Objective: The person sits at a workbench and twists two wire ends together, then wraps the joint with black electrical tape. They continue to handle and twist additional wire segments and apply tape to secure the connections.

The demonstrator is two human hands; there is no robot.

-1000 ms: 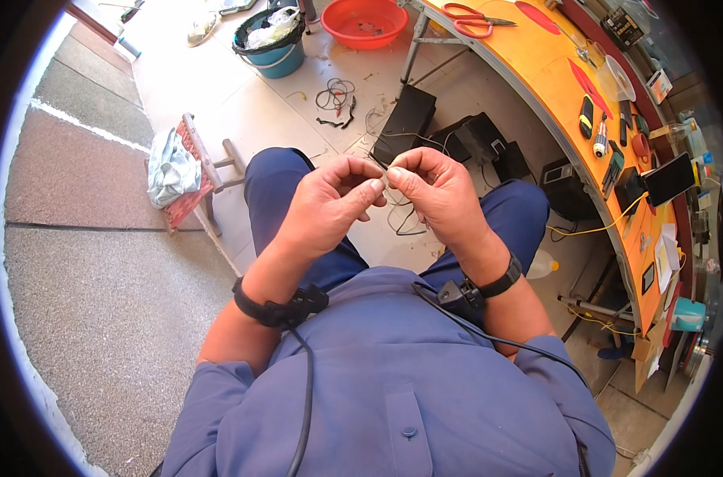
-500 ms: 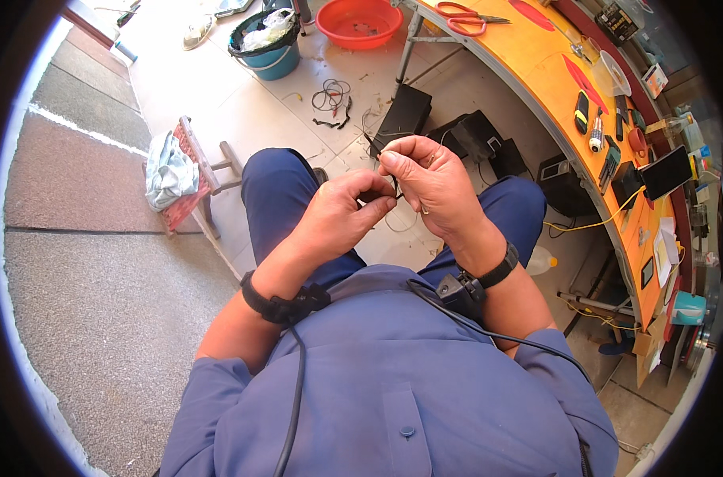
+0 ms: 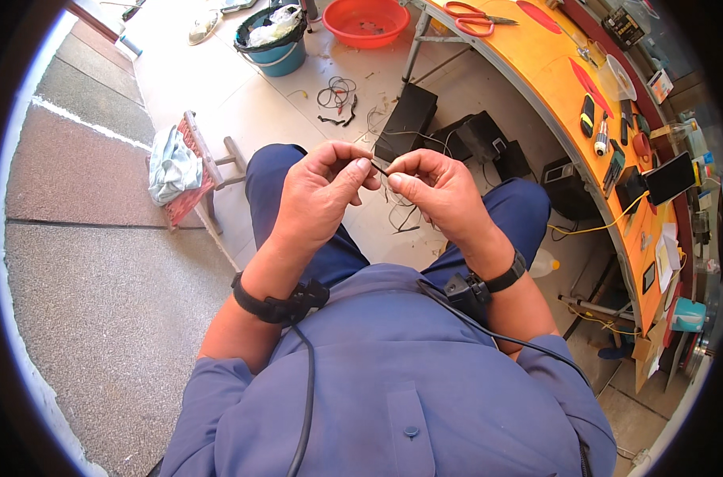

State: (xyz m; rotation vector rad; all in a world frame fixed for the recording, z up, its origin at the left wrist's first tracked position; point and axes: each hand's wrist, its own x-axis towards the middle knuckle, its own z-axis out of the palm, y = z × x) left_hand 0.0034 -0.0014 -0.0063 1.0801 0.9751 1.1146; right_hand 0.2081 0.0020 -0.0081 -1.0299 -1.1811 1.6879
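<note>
Pinching a thin black wire (image 3: 380, 168) at upper centre, the left hand (image 3: 314, 199) and right hand (image 3: 445, 199) both grasp it with fingers and thumb.

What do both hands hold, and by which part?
A thin black strand. The left hand and right hand pinch it either side of a short visible stretch; its ends are unclear.

Pale tiled floor (image 3: 270, 111), orange-topped worktable (image 3: 546, 65)
</note>
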